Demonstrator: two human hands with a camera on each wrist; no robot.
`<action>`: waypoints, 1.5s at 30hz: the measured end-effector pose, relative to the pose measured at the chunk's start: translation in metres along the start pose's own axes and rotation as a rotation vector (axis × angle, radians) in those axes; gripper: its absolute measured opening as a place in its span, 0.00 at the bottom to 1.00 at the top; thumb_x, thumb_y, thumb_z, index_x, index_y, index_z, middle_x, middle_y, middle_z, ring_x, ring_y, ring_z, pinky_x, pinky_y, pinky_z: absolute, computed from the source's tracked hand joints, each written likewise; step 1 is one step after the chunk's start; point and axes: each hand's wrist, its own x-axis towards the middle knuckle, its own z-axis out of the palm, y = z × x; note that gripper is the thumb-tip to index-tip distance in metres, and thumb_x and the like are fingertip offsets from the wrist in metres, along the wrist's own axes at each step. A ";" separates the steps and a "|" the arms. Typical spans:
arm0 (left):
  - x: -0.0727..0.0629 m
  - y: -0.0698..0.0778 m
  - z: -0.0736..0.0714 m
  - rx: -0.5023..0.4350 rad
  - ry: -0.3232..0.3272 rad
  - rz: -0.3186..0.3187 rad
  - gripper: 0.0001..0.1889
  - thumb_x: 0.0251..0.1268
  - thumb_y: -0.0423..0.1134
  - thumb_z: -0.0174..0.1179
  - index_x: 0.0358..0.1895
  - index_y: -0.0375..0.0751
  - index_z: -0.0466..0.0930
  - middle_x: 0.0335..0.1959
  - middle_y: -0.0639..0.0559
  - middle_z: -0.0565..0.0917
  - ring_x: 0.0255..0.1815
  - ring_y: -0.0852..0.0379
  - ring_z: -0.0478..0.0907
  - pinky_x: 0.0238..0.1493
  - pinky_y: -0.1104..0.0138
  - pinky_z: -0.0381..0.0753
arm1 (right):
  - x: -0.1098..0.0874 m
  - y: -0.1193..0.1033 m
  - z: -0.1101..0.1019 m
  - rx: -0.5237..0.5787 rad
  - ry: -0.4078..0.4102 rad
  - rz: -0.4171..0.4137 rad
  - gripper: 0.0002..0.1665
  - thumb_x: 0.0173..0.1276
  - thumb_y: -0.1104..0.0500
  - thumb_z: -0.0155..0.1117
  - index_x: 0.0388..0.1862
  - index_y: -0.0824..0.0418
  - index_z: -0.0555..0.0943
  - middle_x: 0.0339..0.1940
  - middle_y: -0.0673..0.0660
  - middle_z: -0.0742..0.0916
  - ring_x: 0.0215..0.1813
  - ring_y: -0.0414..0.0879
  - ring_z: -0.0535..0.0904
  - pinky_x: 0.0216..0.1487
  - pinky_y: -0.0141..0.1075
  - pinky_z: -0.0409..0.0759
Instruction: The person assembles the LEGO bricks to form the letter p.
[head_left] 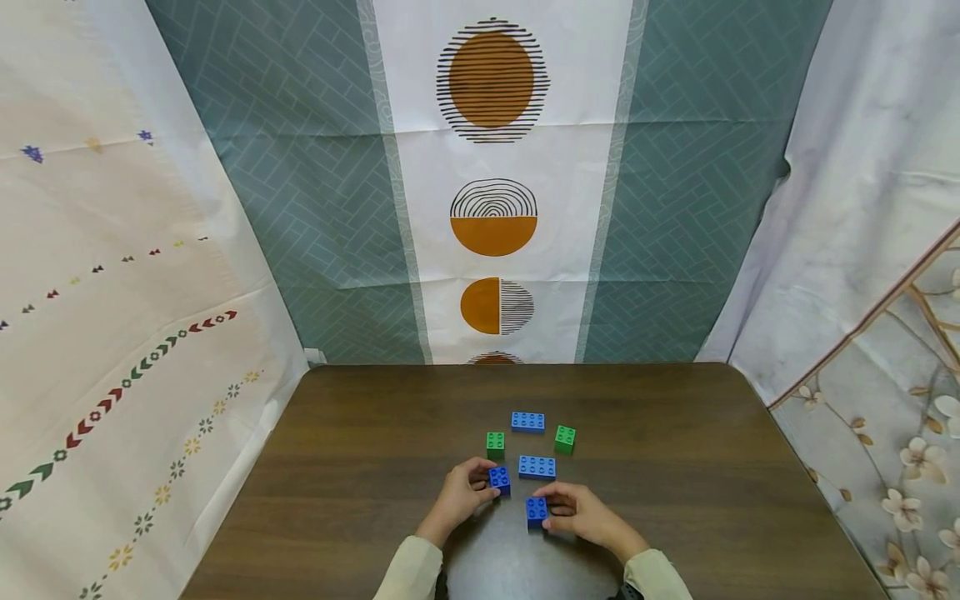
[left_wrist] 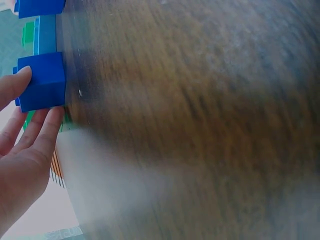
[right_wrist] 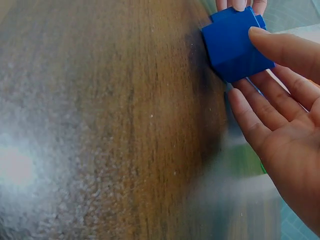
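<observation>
My left hand (head_left: 462, 498) pinches a small dark blue building brick (head_left: 499, 479) between thumb and fingers. In the left wrist view the thumb lies on the near face of that brick (left_wrist: 42, 82). My right hand (head_left: 583, 512) pinches a second dark blue brick (head_left: 536, 512), nearer to me and a little to the right. The right wrist view shows the thumb on one side of this brick (right_wrist: 237, 45) and the fingers beyond it. Just beyond the hands lies a lighter blue long brick (head_left: 537, 467), with studs facing up.
Farther back on the brown wooden table (head_left: 360, 467) are another long blue brick (head_left: 528, 422), a green brick (head_left: 495, 444) at left and a second green brick (head_left: 565, 438) at right. A patterned cloth (head_left: 495, 167) hangs behind the table's far edge.
</observation>
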 end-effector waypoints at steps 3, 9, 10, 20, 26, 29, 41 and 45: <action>0.000 0.000 0.000 -0.010 -0.001 0.005 0.18 0.54 0.24 0.68 0.49 0.32 0.78 0.46 0.39 0.82 0.49 0.42 0.79 0.50 0.55 0.81 | 0.001 -0.001 0.000 -0.014 0.024 -0.001 0.25 0.62 0.65 0.68 0.57 0.70 0.75 0.58 0.69 0.79 0.58 0.63 0.76 0.56 0.46 0.78; 0.001 -0.001 0.000 -0.004 0.003 0.015 0.17 0.53 0.24 0.68 0.48 0.31 0.79 0.44 0.39 0.82 0.48 0.43 0.79 0.50 0.55 0.82 | 0.002 -0.002 0.001 -0.060 0.048 -0.024 0.23 0.64 0.65 0.67 0.57 0.70 0.76 0.58 0.70 0.79 0.58 0.64 0.76 0.57 0.53 0.77; 0.001 -0.002 0.000 -0.002 0.004 0.015 0.17 0.53 0.24 0.68 0.48 0.31 0.79 0.44 0.39 0.82 0.48 0.43 0.79 0.50 0.56 0.82 | 0.002 -0.002 0.001 -0.060 0.049 -0.025 0.23 0.64 0.65 0.67 0.57 0.70 0.76 0.58 0.70 0.79 0.58 0.64 0.76 0.57 0.53 0.77; 0.002 -0.003 0.001 -0.006 0.020 0.021 0.16 0.53 0.24 0.68 0.47 0.31 0.79 0.43 0.40 0.82 0.48 0.44 0.80 0.50 0.56 0.81 | 0.002 -0.002 0.002 -0.010 0.075 -0.012 0.25 0.62 0.67 0.68 0.57 0.73 0.74 0.59 0.73 0.77 0.59 0.66 0.75 0.57 0.52 0.77; 0.000 -0.001 0.001 0.000 0.023 0.004 0.16 0.54 0.25 0.68 0.47 0.34 0.79 0.44 0.41 0.82 0.48 0.45 0.79 0.51 0.56 0.81 | 0.002 0.001 0.002 0.006 0.090 -0.022 0.25 0.62 0.68 0.68 0.56 0.75 0.73 0.57 0.73 0.78 0.58 0.66 0.75 0.57 0.53 0.76; -0.002 0.003 0.000 -0.004 0.020 0.004 0.16 0.55 0.26 0.68 0.48 0.34 0.79 0.45 0.41 0.82 0.49 0.44 0.79 0.52 0.55 0.81 | 0.002 0.003 0.003 0.010 0.096 -0.018 0.24 0.62 0.69 0.67 0.56 0.75 0.73 0.57 0.73 0.78 0.57 0.66 0.75 0.57 0.52 0.77; -0.003 0.018 0.002 -0.043 0.034 0.045 0.16 0.56 0.28 0.68 0.48 0.35 0.79 0.45 0.39 0.83 0.48 0.44 0.81 0.49 0.58 0.82 | 0.001 0.002 0.003 0.007 0.105 -0.016 0.23 0.63 0.67 0.67 0.55 0.73 0.73 0.57 0.72 0.78 0.58 0.65 0.75 0.57 0.50 0.77; -0.003 0.024 0.004 -0.089 0.027 0.081 0.16 0.56 0.28 0.68 0.48 0.33 0.79 0.45 0.38 0.82 0.48 0.41 0.81 0.51 0.54 0.81 | 0.001 0.001 0.003 -0.005 0.114 0.003 0.23 0.64 0.65 0.67 0.55 0.72 0.73 0.57 0.70 0.78 0.58 0.63 0.75 0.58 0.49 0.77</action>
